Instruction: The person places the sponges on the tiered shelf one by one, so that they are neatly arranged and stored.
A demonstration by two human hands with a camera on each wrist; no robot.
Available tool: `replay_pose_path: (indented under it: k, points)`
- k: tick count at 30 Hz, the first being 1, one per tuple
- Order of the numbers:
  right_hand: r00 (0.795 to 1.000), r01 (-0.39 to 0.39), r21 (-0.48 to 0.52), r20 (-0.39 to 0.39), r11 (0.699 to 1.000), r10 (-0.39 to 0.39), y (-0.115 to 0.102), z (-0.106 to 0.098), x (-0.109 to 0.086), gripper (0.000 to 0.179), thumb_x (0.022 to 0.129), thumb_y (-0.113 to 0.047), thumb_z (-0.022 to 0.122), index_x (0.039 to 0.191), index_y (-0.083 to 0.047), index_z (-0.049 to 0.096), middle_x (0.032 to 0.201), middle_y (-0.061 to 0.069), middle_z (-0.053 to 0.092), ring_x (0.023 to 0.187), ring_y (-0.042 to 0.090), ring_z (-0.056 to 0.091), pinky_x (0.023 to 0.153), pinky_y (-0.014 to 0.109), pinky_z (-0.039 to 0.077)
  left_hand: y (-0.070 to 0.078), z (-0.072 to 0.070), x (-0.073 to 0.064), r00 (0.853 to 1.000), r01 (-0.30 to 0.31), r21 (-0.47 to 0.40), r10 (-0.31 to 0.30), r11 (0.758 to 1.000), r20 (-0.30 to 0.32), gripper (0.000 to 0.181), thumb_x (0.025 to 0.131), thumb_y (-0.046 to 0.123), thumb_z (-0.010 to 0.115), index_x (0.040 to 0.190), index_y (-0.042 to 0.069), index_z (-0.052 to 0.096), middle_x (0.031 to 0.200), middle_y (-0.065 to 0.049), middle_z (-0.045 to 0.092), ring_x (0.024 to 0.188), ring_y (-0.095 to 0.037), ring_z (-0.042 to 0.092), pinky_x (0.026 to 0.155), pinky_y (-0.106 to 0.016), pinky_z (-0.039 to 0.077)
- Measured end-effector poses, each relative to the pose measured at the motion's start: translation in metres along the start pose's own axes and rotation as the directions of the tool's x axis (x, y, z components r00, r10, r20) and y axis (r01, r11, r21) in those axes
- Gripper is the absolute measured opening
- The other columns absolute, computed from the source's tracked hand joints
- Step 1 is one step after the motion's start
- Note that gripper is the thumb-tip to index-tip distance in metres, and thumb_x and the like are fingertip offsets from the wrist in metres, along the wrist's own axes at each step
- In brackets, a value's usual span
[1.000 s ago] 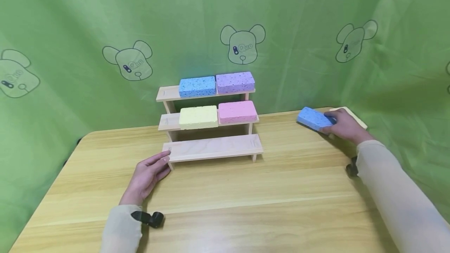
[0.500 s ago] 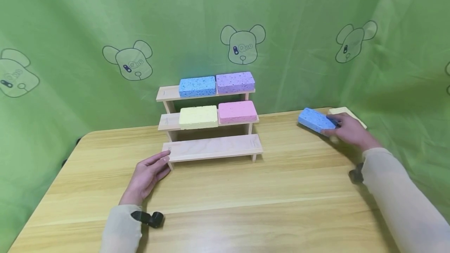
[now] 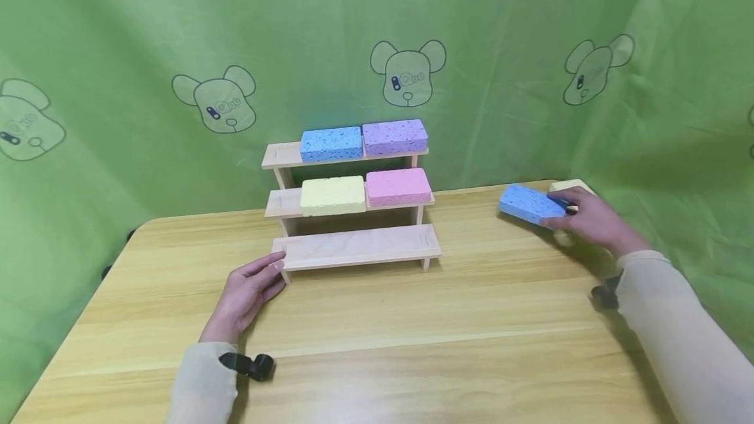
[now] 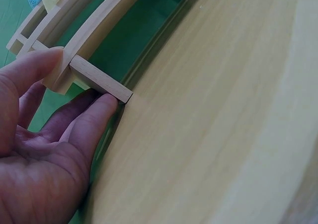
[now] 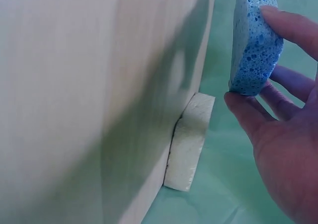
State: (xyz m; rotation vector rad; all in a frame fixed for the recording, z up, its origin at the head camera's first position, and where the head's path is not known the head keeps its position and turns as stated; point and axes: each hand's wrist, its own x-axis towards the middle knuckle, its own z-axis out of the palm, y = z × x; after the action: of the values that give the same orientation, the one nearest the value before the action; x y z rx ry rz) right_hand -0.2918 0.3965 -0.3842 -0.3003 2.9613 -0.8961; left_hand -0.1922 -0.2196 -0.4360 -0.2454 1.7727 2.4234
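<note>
My right hand [image 3: 595, 220] pinches 1 blue sponge [image 3: 527, 204], fingers [image 5: 245, 115] parted around it; my left hand [image 3: 244, 293] grips the rack [image 3: 356, 247], perhaps to steady it.

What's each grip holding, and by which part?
Right grip holds a blue sponge by its right end; left grip holds the rack by the left end of its lowest step.

Pitted blue sponge [image 3: 530, 205] in midair
</note>
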Motion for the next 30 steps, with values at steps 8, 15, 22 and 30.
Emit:
replay_pose_path:
  k: [8,15,22,30]
  points:
    - [1.000,0.009,0.027,-0.013,1.000,-0.009,-0.008,0.001,-0.005,0.083,0.085,-0.035,0.078,0.144,0.009,0.039,0.141,0.038,0.037,0.124,0.054,0.038,0.101,0.068,0.034,0.000,-0.001,-0.001,1.000,-0.003,0.009,0.003,1.000,-0.005,0.039,0.093,0.003,0.067,0.130,-0.004,0.058,0.145,-0.015,0.045,0.110,-0.020,0.063,0.099,-0.036,0.051]
    - [0.999,0.032,0.039,-0.043,0.999,-0.030,-0.015,0.001,-0.013,0.081,0.083,-0.033,0.080,0.142,0.008,0.043,0.142,0.036,0.037,0.123,0.055,0.040,0.100,0.068,0.036,0.001,0.000,-0.001,1.000,0.002,0.006,-0.002,1.000,0.003,0.035,0.093,0.004,0.068,0.127,-0.001,0.062,0.144,-0.015,0.045,0.110,-0.020,0.063,0.099,-0.037,0.051]
    - [0.998,0.054,0.075,-0.032,0.996,-0.052,-0.024,0.000,-0.022,0.081,0.083,-0.032,0.081,0.142,0.006,0.043,0.145,0.034,0.034,0.122,0.057,0.041,0.100,0.068,0.038,0.001,0.000,0.000,1.000,0.004,-0.001,-0.004,1.000,0.001,0.032,0.093,0.004,0.067,0.125,0.001,0.065,0.144,-0.014,0.046,0.109,-0.020,0.063,0.099,-0.036,0.051]
    - [0.999,0.042,0.082,-0.015,0.996,-0.041,-0.032,0.002,-0.030,0.079,0.082,-0.033,0.081,0.143,0.003,0.044,0.149,0.031,0.030,0.125,0.055,0.039,0.103,0.068,0.035,0.000,0.000,-0.001,1.000,0.002,-0.007,-0.002,1.000,0.005,0.039,0.093,0.002,0.066,0.130,-0.004,0.057,0.146,-0.016,0.044,0.109,-0.020,0.063,0.100,-0.036,0.051]
